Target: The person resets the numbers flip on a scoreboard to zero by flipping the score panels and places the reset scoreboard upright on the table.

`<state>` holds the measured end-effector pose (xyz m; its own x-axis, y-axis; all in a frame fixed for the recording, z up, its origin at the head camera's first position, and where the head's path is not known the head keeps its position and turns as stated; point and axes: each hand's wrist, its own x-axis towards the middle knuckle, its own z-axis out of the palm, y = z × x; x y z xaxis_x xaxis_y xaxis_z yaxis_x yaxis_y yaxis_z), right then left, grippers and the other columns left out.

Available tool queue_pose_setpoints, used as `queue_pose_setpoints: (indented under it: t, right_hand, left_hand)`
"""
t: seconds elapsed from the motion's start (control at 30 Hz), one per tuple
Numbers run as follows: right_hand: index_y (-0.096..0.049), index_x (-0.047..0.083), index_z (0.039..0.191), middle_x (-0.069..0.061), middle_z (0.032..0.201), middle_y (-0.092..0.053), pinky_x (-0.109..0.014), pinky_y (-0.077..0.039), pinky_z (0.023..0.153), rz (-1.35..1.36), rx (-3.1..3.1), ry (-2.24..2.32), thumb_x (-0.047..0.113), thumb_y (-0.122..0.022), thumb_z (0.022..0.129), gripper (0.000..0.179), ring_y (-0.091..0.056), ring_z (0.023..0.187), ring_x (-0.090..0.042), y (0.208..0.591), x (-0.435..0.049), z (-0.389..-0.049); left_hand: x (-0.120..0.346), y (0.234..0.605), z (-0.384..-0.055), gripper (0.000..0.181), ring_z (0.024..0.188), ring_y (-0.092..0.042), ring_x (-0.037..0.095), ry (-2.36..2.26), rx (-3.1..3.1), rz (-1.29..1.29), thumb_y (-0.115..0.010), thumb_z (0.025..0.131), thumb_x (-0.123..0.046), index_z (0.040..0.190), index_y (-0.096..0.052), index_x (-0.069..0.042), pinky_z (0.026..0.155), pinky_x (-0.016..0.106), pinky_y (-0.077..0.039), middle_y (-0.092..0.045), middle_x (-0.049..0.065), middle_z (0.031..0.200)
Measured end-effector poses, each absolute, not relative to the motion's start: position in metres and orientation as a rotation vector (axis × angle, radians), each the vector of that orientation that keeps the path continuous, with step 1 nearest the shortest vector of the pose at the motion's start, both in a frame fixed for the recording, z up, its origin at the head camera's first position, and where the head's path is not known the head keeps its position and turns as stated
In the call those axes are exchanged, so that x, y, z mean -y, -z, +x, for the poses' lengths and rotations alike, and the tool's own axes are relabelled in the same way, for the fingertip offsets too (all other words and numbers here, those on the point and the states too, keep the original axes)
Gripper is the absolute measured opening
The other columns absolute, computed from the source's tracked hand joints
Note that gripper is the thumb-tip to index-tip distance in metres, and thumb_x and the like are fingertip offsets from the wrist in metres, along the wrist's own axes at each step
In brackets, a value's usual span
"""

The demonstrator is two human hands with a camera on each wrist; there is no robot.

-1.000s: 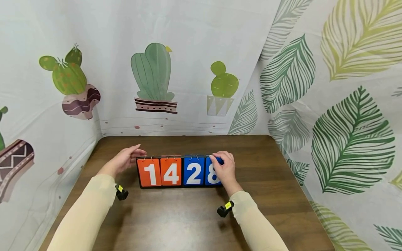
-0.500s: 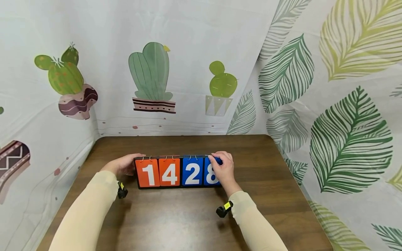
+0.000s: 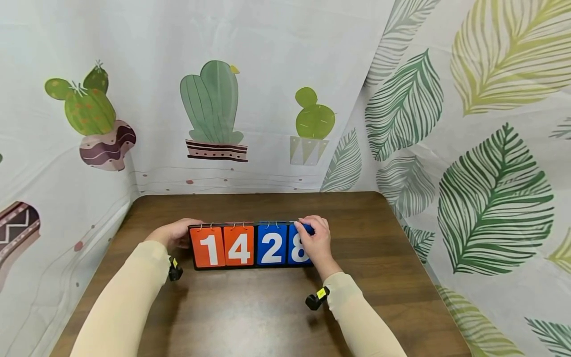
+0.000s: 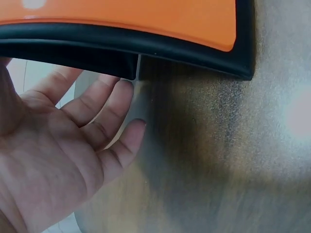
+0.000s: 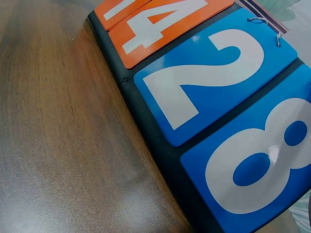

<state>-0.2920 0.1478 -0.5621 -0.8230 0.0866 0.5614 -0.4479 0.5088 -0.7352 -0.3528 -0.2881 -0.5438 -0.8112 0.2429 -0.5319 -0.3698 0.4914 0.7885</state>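
A tabletop flip scoreboard (image 3: 239, 248) stands at the back of the table, its orange cards showing 1 and 4 and its blue cards 2 and 8. My left hand (image 3: 176, 233) holds its left end from behind. In the left wrist view the fingers (image 4: 108, 114) are bent behind the black frame, the little finger apart from it, while the thumb tip is hidden. My right hand (image 3: 318, 243) pinches the top right corner, thumb in front, partly covering the 8. The right wrist view shows the blue 2 card (image 5: 189, 82) hanging flat from metal rings.
The brown wooden table (image 3: 250, 317) has rounded back corners. Behind it hangs a white cloth (image 3: 267, 59) printed with cacti, and leaf-patterned cloth (image 3: 495, 198) covers the right side. Small black cameras are strapped at both wrists.
My left hand has lowered its raised fingers and come in behind the scoreboard's left end. The right hand keeps its pinch, and the cards show the same numbers.
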Motion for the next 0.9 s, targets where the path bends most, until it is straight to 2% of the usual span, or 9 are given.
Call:
queue_pose_setpoints:
  t: [0.17,0.27,0.37,0.43,0.5,0.57,0.63,0.77,0.9]
  right_hand:
    - [-0.079,0.008,0.105,-0.005,0.109,-0.071,-0.044,-0.048,0.095,0.286,2.223,-1.310,0.030,-0.076,0.094,0.025,-0.058,0.111,-0.024,0.562,-0.148,-0.292]
    - [-0.079,0.007,0.105,-0.005,0.109,-0.072,-0.045,-0.048,0.094,0.290,2.216,-1.304,0.029,-0.076,0.094,0.024,-0.058,0.111,-0.024,0.562,-0.147,-0.292]
    - [-0.079,0.010,0.104,-0.004,0.108,-0.072,-0.045,-0.049,0.093,0.292,2.210,-1.295,0.028,-0.077,0.094,0.021,-0.059,0.110,-0.024,0.563,-0.147,-0.292]
    - [-0.079,0.010,0.103,-0.005,0.107,-0.072,-0.045,-0.049,0.093,0.294,2.208,-1.285,0.027,-0.077,0.093,0.020,-0.059,0.110,-0.024,0.563,-0.146,-0.291]
    - [-0.079,0.010,0.104,-0.004,0.107,-0.072,-0.045,-0.049,0.093,0.295,2.209,-1.289,0.028,-0.077,0.093,0.021,-0.059,0.110,-0.024,0.563,-0.146,-0.291]
    - [-0.079,0.008,0.104,-0.004,0.108,-0.072,-0.045,-0.049,0.093,0.296,2.208,-1.296,0.027,-0.077,0.094,0.022,-0.059,0.110,-0.023,0.562,-0.146,-0.291]
    - [-0.079,0.009,0.104,-0.004,0.108,-0.071,-0.044,-0.049,0.093,0.293,2.211,-1.297,0.028,-0.077,0.094,0.022,-0.059,0.110,-0.023,0.562,-0.147,-0.291]
    - [-0.079,0.011,0.104,-0.003,0.108,-0.071,-0.044,-0.049,0.093,0.287,2.215,-1.299,0.028,-0.077,0.094,0.020,-0.058,0.110,-0.022,0.562,-0.147,-0.292]
    - [-0.079,0.012,0.103,-0.003,0.108,-0.071,-0.044,-0.049,0.093,0.287,2.213,-1.310,0.028,-0.077,0.094,0.018,-0.058,0.110,-0.022,0.562,-0.147,-0.291]
  left_hand:
    - [0.290,0.546,-0.360,0.042,0.108,-0.063,0.026,-1.290,-2.140,-0.117,-0.051,0.103,-0.049,0.120,-0.071,-0.016,0.088,0.040,-0.055,-0.070,0.004,0.117]
    - [0.291,0.545,-0.362,0.048,0.107,-0.064,0.023,-1.314,-2.135,-0.125,-0.055,0.101,-0.051,0.128,-0.069,-0.015,0.087,0.039,-0.056,-0.072,0.001,0.115]
    - [0.291,0.545,-0.362,0.055,0.106,-0.066,0.018,-1.392,-2.124,-0.139,-0.057,0.100,-0.050,0.140,-0.061,-0.012,0.090,0.039,-0.058,-0.069,0.005,0.125]
    - [0.291,0.545,-0.363,0.061,0.105,-0.066,0.015,-1.476,-2.097,-0.172,-0.059,0.101,-0.046,0.149,-0.051,-0.009,0.093,0.037,-0.059,-0.061,0.011,0.141]
    - [0.290,0.544,-0.365,0.065,0.103,-0.066,0.012,-1.572,-2.065,-0.211,-0.059,0.102,-0.039,0.156,-0.041,-0.008,0.092,0.034,-0.060,-0.047,0.016,0.155]
    - [0.290,0.542,-0.368,0.066,0.100,-0.065,0.008,-1.652,-2.042,-0.236,-0.057,0.104,-0.031,0.160,-0.033,-0.007,0.089,0.030,-0.060,-0.034,0.020,0.164]
    - [0.288,0.541,-0.372,0.065,0.096,-0.065,0.004,-1.715,-2.032,-0.246,-0.056,0.104,-0.025,0.161,-0.030,-0.006,0.085,0.026,-0.060,-0.030,0.022,0.165]
    - [0.284,0.534,-0.376,0.064,0.088,-0.069,0.000,-1.794,-2.016,-0.232,-0.053,0.105,-0.015,0.162,-0.025,-0.004,0.080,0.023,-0.060,-0.040,0.023,0.158]
    - [0.278,0.516,-0.377,0.066,0.087,-0.069,0.003,-1.860,-1.965,-0.280,-0.052,0.105,-0.010,0.164,-0.022,-0.006,0.079,0.025,-0.060,-0.052,0.014,0.144]
